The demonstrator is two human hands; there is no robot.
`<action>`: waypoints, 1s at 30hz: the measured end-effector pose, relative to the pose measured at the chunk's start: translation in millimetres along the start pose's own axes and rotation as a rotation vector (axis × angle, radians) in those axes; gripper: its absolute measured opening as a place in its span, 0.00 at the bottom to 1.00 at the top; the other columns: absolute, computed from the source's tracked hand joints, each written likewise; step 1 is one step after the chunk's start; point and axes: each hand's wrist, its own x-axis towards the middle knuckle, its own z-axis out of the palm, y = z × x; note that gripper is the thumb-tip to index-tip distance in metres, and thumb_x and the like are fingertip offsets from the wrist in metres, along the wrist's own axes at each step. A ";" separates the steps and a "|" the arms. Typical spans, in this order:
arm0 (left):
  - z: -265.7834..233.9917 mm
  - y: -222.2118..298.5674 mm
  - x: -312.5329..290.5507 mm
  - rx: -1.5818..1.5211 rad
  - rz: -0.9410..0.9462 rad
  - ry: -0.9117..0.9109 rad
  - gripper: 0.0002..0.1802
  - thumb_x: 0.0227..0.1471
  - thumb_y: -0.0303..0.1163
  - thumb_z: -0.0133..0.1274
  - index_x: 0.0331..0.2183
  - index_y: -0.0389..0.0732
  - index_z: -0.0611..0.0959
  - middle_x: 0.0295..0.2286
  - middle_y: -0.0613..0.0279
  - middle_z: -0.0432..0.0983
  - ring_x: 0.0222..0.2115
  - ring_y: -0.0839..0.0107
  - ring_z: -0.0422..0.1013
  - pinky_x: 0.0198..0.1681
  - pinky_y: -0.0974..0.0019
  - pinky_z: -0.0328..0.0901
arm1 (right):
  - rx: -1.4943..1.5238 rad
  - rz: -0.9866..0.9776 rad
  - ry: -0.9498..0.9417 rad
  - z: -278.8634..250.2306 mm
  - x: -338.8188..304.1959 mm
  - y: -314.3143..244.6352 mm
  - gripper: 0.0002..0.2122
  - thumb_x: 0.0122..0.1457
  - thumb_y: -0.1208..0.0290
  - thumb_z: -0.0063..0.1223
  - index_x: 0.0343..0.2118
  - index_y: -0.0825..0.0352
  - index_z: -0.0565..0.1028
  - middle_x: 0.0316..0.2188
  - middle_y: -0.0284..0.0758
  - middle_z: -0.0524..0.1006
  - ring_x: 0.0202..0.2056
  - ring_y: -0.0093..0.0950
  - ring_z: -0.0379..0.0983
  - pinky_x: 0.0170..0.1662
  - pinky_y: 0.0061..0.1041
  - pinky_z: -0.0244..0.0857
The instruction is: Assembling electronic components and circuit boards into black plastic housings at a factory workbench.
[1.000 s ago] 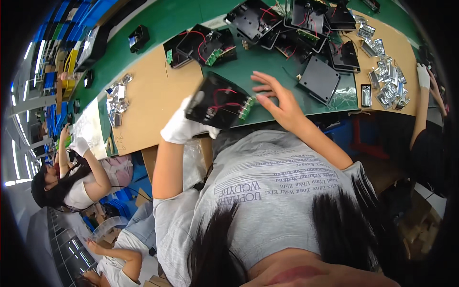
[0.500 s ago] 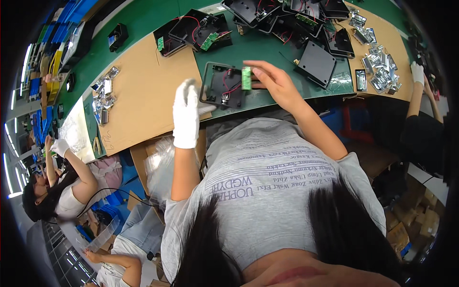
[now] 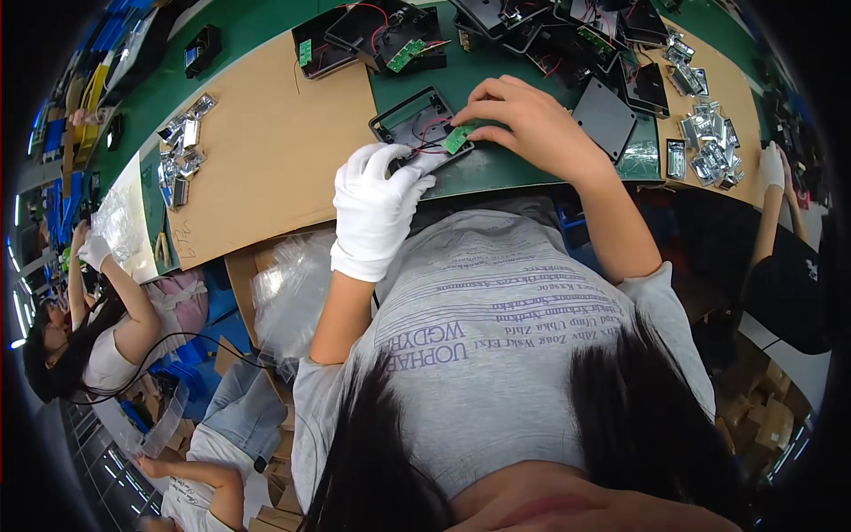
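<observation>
A black plastic housing (image 3: 409, 117) lies tilted on the green table in front of me, its hollow side up with red wires inside. My left hand (image 3: 377, 208), in a white glove, is closed on its near edge, with the fingers curled over the rim. The fingertips partly hide what lies in that corner. My bare right hand (image 3: 536, 122) pinches a small green circuit board (image 3: 457, 139) between thumb and fingers. The board sits over the right side of the housing, beside the red wires.
More open black housings (image 3: 372, 40) with wires and boards lie behind, piled higher at the far right. A flat black cover (image 3: 605, 120) rests right of my hand. Shiny metallic parts (image 3: 709, 142) lie on cardboard (image 3: 266, 151) at both sides. Co-workers sit left and right.
My left hand has moved right and closed over the housing's near edge. The housing has turned askew. My right hand has tilted the circuit board and brought it lower against the housing.
</observation>
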 end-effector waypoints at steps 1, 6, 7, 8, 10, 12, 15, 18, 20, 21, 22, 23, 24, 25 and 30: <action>-0.3 -0.3 -0.5 0.000 -0.003 0.000 0.13 0.41 0.37 0.70 0.30 0.44 0.86 0.42 0.66 0.80 0.42 0.61 0.73 0.47 0.60 0.67 | 0.001 -0.002 -0.003 -0.5 1.2 0.1 0.13 0.61 0.70 0.59 0.49 0.56 0.81 0.44 0.25 0.76 0.38 0.26 0.71 0.45 0.26 0.66; -4.1 -0.1 1.4 0.006 0.011 -0.001 0.12 0.39 0.37 0.70 0.27 0.43 0.86 0.42 0.66 0.79 0.42 0.61 0.72 0.47 0.60 0.67 | 0.010 -0.067 -0.005 1.1 5.7 -0.3 0.11 0.61 0.69 0.59 0.47 0.60 0.80 0.44 0.26 0.76 0.38 0.26 0.71 0.45 0.26 0.67; -4.6 -1.4 1.8 -0.022 0.009 -0.009 0.12 0.40 0.36 0.70 0.28 0.43 0.86 0.43 0.66 0.79 0.43 0.61 0.72 0.47 0.60 0.67 | 0.041 -0.065 0.036 4.3 7.1 -0.3 0.11 0.61 0.69 0.60 0.46 0.60 0.80 0.44 0.26 0.76 0.38 0.26 0.71 0.44 0.25 0.66; -5.0 -2.9 2.2 -0.051 0.007 -0.016 0.12 0.40 0.36 0.69 0.29 0.43 0.86 0.43 0.66 0.79 0.43 0.61 0.72 0.47 0.60 0.67 | 0.072 -0.063 0.078 8.3 8.8 -0.7 0.10 0.61 0.69 0.60 0.45 0.61 0.80 0.44 0.26 0.76 0.38 0.25 0.71 0.44 0.25 0.66; -5.4 -4.6 3.5 -0.107 0.004 -0.031 0.12 0.41 0.35 0.69 0.30 0.44 0.87 0.43 0.66 0.79 0.43 0.61 0.72 0.48 0.59 0.66 | 0.133 -0.059 0.162 13.6 12.2 -3.0 0.10 0.61 0.69 0.60 0.44 0.62 0.80 0.43 0.26 0.76 0.37 0.24 0.70 0.42 0.25 0.65; -4.6 -2.8 4.8 -0.180 -0.113 0.032 0.12 0.42 0.35 0.69 0.31 0.43 0.87 0.43 0.65 0.79 0.43 0.61 0.72 0.47 0.60 0.67 | 0.202 -0.021 0.156 16.4 17.7 -10.1 0.09 0.61 0.69 0.60 0.43 0.62 0.80 0.42 0.26 0.77 0.37 0.24 0.70 0.42 0.24 0.65; -0.9 4.1 10.7 -0.400 -0.458 0.223 0.10 0.44 0.33 0.68 0.32 0.43 0.86 0.43 0.62 0.78 0.41 0.62 0.72 0.45 0.60 0.68 | 0.403 0.101 0.143 18.8 21.8 -20.2 0.08 0.61 0.69 0.61 0.41 0.64 0.79 0.40 0.27 0.77 0.36 0.22 0.69 0.39 0.22 0.63; 6.1 1.2 26.0 -0.326 -0.309 0.242 0.11 0.46 0.31 0.67 0.34 0.42 0.86 0.42 0.60 0.79 0.38 0.63 0.73 0.43 0.62 0.69 | 0.503 0.105 0.085 21.4 22.8 -22.9 0.08 0.62 0.69 0.61 0.40 0.65 0.79 0.38 0.27 0.78 0.34 0.22 0.68 0.38 0.21 0.62; 9.2 -1.0 33.0 -0.257 -0.154 0.251 0.11 0.48 0.29 0.66 0.37 0.41 0.87 0.40 0.58 0.79 0.36 0.63 0.74 0.42 0.64 0.70 | 0.600 0.119 0.031 21.6 22.2 -22.9 0.08 0.62 0.69 0.61 0.40 0.65 0.79 0.35 0.28 0.78 0.33 0.21 0.68 0.37 0.20 0.60; 10.0 -1.7 31.6 -0.257 -0.154 0.252 0.11 0.48 0.29 0.66 0.37 0.41 0.87 0.40 0.58 0.79 0.36 0.63 0.74 0.42 0.64 0.70 | 0.600 0.118 0.030 20.4 21.0 -22.0 0.08 0.62 0.69 0.61 0.40 0.65 0.79 0.35 0.28 0.78 0.33 0.21 0.68 0.37 0.20 0.60; 12.2 -4.0 28.1 -0.412 -0.245 0.221 0.11 0.49 0.29 0.65 0.38 0.40 0.87 0.38 0.58 0.80 0.34 0.64 0.74 0.40 0.65 0.70 | 0.621 0.139 0.024 18.7 19.8 -20.8 0.08 0.61 0.69 0.61 0.40 0.65 0.79 0.34 0.28 0.78 0.32 0.21 0.67 0.37 0.20 0.60; 14.8 -6.7 23.9 -0.567 -0.335 0.189 0.11 0.50 0.28 0.64 0.38 0.40 0.87 0.37 0.58 0.80 0.33 0.64 0.74 0.39 0.65 0.70 | 0.643 0.160 0.019 17.0 18.6 -19.4 0.08 0.61 0.69 0.61 0.40 0.66 0.79 0.33 0.28 0.78 0.31 0.21 0.67 0.37 0.19 0.60; 16.8 -9.0 20.4 -0.722 -0.425 0.155 0.12 0.50 0.27 0.64 0.39 0.39 0.87 0.35 0.58 0.81 0.31 0.64 0.74 0.37 0.66 0.70 | 0.664 0.181 0.013 15.5 17.8 -18.2 0.08 0.61 0.70 0.62 0.40 0.66 0.79 0.31 0.28 0.78 0.31 0.21 0.67 0.37 0.19 0.60; 17.3 -9.9 18.9 -0.876 -0.515 0.119 0.12 0.51 0.27 0.63 0.40 0.39 0.87 0.33 0.58 0.81 0.29 0.65 0.74 0.36 0.67 0.71 | 0.687 0.202 0.007 14.6 17.4 -17.3 0.08 0.60 0.70 0.62 0.40 0.66 0.79 0.30 0.28 0.78 0.30 0.21 0.67 0.37 0.19 0.60; 0.0 0.0 27.1 -1.188 -0.730 -0.038 0.11 0.52 0.28 0.62 0.39 0.38 0.87 0.28 0.60 0.82 0.26 0.66 0.74 0.32 0.67 0.70 | 0.647 0.074 0.131 23.7 15.0 -3.8 0.07 0.58 0.72 0.64 0.39 0.66 0.80 0.28 0.28 0.78 0.28 0.20 0.67 0.34 0.18 0.60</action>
